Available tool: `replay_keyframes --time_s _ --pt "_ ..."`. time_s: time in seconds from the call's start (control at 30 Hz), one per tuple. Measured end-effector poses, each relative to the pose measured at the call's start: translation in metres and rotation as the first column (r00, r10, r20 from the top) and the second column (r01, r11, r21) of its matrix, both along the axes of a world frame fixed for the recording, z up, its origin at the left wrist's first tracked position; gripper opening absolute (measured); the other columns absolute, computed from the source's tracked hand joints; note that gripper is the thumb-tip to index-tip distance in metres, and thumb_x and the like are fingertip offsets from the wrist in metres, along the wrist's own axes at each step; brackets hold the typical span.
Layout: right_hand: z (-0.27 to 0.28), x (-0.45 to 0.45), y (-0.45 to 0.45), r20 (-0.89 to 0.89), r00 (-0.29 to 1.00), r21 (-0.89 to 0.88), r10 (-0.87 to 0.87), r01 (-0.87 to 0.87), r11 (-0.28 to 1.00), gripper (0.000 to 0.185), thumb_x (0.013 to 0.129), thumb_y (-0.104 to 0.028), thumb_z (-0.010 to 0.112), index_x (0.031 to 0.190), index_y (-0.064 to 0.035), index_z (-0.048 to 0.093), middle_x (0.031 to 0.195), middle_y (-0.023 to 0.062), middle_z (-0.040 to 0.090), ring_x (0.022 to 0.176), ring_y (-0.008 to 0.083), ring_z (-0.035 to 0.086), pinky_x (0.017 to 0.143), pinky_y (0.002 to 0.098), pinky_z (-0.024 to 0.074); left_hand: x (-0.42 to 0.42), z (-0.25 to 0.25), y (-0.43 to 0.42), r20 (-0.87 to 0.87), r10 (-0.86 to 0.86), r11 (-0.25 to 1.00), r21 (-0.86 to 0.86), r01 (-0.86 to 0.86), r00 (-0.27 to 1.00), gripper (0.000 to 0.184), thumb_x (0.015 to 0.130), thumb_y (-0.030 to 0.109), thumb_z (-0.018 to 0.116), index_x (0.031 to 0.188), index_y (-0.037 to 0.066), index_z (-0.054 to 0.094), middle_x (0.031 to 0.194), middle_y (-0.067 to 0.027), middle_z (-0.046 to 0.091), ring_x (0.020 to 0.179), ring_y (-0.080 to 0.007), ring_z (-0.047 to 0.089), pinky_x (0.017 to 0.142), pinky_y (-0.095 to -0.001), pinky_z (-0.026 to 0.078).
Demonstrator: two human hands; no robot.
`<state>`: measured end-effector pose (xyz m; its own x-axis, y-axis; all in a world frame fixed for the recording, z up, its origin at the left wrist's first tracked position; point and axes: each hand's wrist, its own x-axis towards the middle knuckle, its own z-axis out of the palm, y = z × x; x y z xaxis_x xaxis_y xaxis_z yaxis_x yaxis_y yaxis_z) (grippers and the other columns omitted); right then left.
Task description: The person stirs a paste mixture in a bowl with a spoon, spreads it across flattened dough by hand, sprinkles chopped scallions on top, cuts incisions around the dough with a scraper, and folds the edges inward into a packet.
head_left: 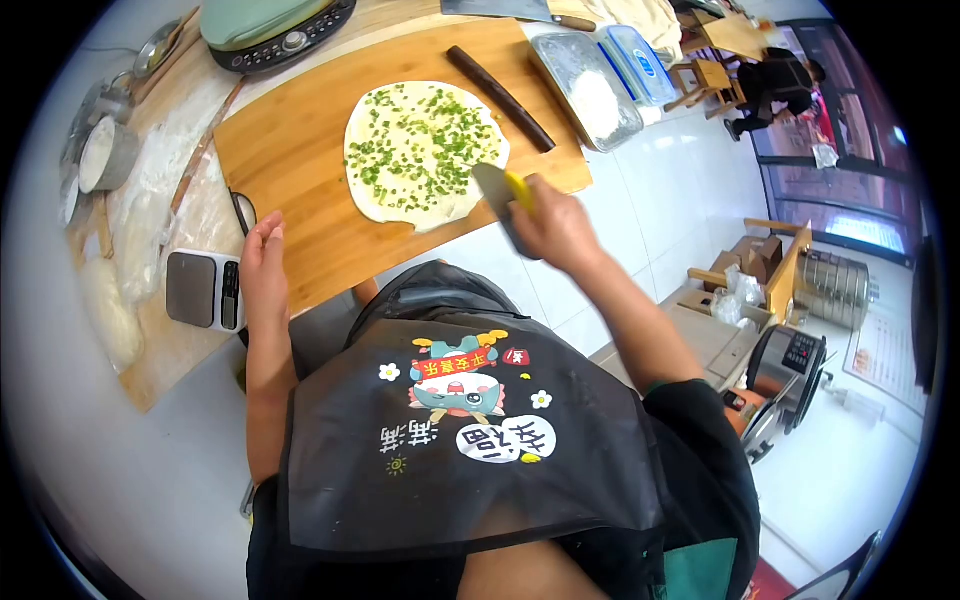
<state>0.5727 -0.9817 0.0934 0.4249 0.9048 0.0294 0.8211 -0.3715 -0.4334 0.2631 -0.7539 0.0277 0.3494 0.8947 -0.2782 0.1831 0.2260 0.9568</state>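
A round sheet of dough [425, 150] scattered with chopped green onion lies on the wooden board [310, 120]. My right hand [555, 225] is closed round a dough scraper [505, 205] with a yellow handle and a wide metal blade. The blade's tip is at the right edge of the dough, near the board's front edge. At the board's left front, beside the kitchen scale [204, 290], my left hand [264, 255] holds nothing, its fingers stretched out. A dark rolling pin [500, 98] rests on the board to the right of the dough.
Beyond the board are an electric griddle [280, 30], a cleaver [500, 10] and a plastic tub of flour [590, 95]. A metal cup of flour [108, 155] and dough rolls [110, 310] lie at left. Another person [780, 85] sits at the far right.
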Motion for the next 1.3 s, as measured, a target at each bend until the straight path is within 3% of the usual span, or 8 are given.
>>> replay_keyframes --time_s 0.4,0.6,0.7,0.77,0.83,0.97,1.13,1.3 --pt "-0.026 -0.078 0.061 -0.066 0.952 -0.232 -0.298 0.275 0.933 0.020 0.087 -0.014 0.055 0.093 0.0032 0.048 0.070 0.0278 0.064 0.067 0.0446 0.065 0.065 0.0529 0.0524 0.007 0.005 0.024 -0.057 -0.189 0.982 -0.006 0.189 0.980 0.031 0.100 0.015 0.053 0.124 -0.004 0.057 0.124 -0.0103 0.061 0.116 -0.0156 0.054 0.104 -0.0287 0.038" --pt "-0.012 -0.086 0.062 -0.069 0.944 -0.380 -0.322 0.274 0.883 0.020 0.090 -0.017 0.054 0.096 0.0010 0.049 0.074 0.0273 0.065 0.070 0.0432 0.065 0.068 0.0521 0.0523 0.005 0.002 0.032 0.014 -0.233 0.972 -0.003 0.233 0.972 0.032 0.100 0.016 0.054 0.125 -0.003 0.057 0.123 -0.0103 0.061 0.116 -0.0156 0.055 0.104 -0.0287 0.039" --pt "0.001 -0.080 0.031 0.072 0.966 -0.290 -0.250 0.260 0.921 0.025 0.091 -0.023 0.057 0.103 -0.0025 0.051 0.081 0.0242 0.067 0.073 0.0420 0.066 0.067 0.0505 0.0526 -0.003 0.006 0.040 -0.035 -0.204 0.979 -0.005 0.204 0.978 0.032 0.100 0.016 0.054 0.125 -0.003 0.057 0.124 -0.0104 0.061 0.117 -0.0161 0.055 0.104 -0.0290 0.039" --pt "0.015 -0.073 0.027 0.087 0.981 -0.134 -0.175 0.186 0.973 0.024 0.088 -0.020 0.064 0.105 -0.0072 0.054 0.092 0.0153 0.065 0.082 0.0401 0.064 0.071 0.0483 0.0512 -0.013 -0.001 0.043 0.017 -0.176 0.984 -0.017 0.176 0.984 0.033 0.100 0.016 0.053 0.125 -0.004 0.057 0.125 -0.0107 0.061 0.119 -0.0164 0.054 0.105 -0.0293 0.038" --pt "0.027 -0.057 0.047 0.089 0.982 0.057 0.168 -0.174 0.983 0.013 0.087 -0.012 0.063 0.099 -0.0077 0.058 0.092 0.0123 0.060 0.090 0.0356 0.060 0.077 0.0451 0.0486 -0.023 -0.004 0.046 0.043 -0.162 0.986 -0.023 0.163 0.986 0.033 0.100 0.016 0.053 0.125 -0.004 0.057 0.125 -0.0109 0.061 0.120 -0.0169 0.054 0.105 -0.0295 0.038" --pt "0.020 -0.061 0.107 0.167 0.821 0.040 0.547 -0.560 0.828 0.011 0.085 -0.007 0.059 0.096 -0.0090 0.060 0.094 0.0085 0.057 0.096 0.0286 0.055 0.083 0.0396 0.0450 -0.034 -0.007 0.047 0.073 -0.119 0.992 -0.025 0.121 0.990 0.033 0.100 0.015 0.052 0.126 -0.005 0.056 0.126 -0.0113 0.061 0.121 -0.0180 0.054 0.106 -0.0300 0.038" --pt "-0.006 -0.066 0.147 0.220 0.620 0.041 0.753 -0.777 0.628 0.015 0.083 -0.008 0.057 0.097 -0.0108 0.060 0.097 0.0048 0.057 0.099 0.0244 0.055 0.084 0.0363 0.0443 -0.050 -0.010 0.049 0.038 -0.099 0.995 -0.027 0.100 0.994 0.032 0.100 0.013 0.051 0.126 -0.004 0.057 0.126 -0.0113 0.061 0.121 -0.0185 0.054 0.106 -0.0299 0.039" --pt "-0.024 -0.072 0.160 0.208 0.544 -0.046 0.813 -0.825 0.564 0.016 0.082 -0.010 0.057 0.098 -0.0115 0.060 0.097 0.0045 0.057 0.099 0.0239 0.055 0.085 0.0365 0.0443 -0.062 -0.010 0.041 0.015 -0.040 0.997 -0.071 0.041 0.999 0.033 0.100 0.013 0.051 0.127 -0.004 0.057 0.126 -0.0117 0.061 0.122 -0.0186 0.054 0.106 -0.0294 0.039"
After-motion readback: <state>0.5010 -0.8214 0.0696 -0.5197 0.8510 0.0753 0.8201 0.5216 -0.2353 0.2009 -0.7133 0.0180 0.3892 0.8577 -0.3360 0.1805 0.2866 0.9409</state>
